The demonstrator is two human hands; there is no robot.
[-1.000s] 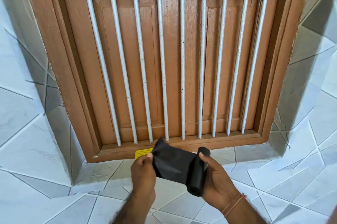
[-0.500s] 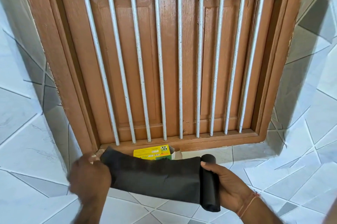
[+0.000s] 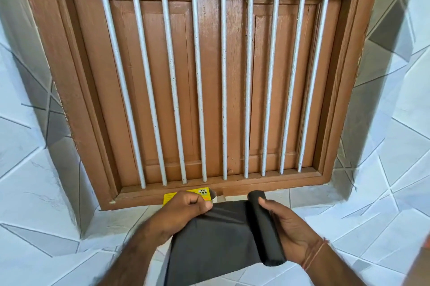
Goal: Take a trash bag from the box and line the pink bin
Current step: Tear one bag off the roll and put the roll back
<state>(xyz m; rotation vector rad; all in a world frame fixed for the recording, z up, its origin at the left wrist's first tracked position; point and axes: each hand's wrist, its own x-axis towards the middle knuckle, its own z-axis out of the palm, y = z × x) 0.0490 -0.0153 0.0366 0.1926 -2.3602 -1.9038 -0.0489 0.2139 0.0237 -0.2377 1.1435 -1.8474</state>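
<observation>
A black roll of trash bags [image 3: 267, 232] stands nearly upright in my right hand [image 3: 293, 232], which grips it from the right. From the roll a black unrolled bag [image 3: 214, 244] stretches left and hangs down. My left hand [image 3: 186, 209] pinches the bag's upper edge close to the roll. Behind my left hand a yellow trash bag box [image 3: 200, 192] lies on the tiled sill, mostly hidden. The pink bin is not in view.
A brown wooden window frame [image 3: 76, 99] with shut shutters and several white vertical bars [image 3: 223, 85] fills the wall ahead. White and grey tiles [image 3: 35, 192] cover the wall and sill around it.
My left hand, which had pulled the bag out far to the left, has come back right and now pinches the bag close to the roll. The loose length now hangs downward.
</observation>
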